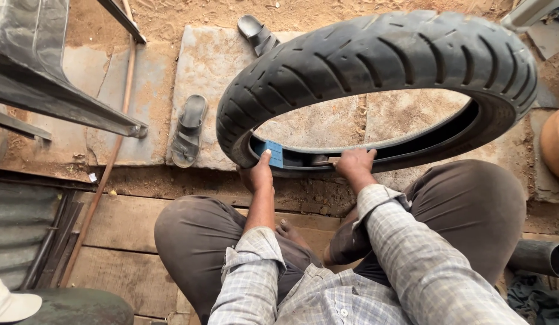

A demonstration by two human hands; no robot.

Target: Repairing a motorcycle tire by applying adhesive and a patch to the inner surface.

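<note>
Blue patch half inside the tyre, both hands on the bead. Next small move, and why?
Probably press the blue patch flat with the left hand: its thumb already rests on it, while the right hand grips the tyre at the bead.

One tyre [375, 60], one blue patch [271, 153], two sandals [189, 129] [257, 34], two hands [259, 174] [355, 165], one white cap [9, 304].

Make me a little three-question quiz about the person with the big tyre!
1. True or false: the left hand presses a blue patch inside the tyre.
2. What grips the tyre's lower rim beside the patch? A) right hand B) a foot C) a hammer
3. How many sandals lie on the stone slabs?

Key: 1 true; 2 A; 3 two, one beside the tyre, one behind it.
</note>
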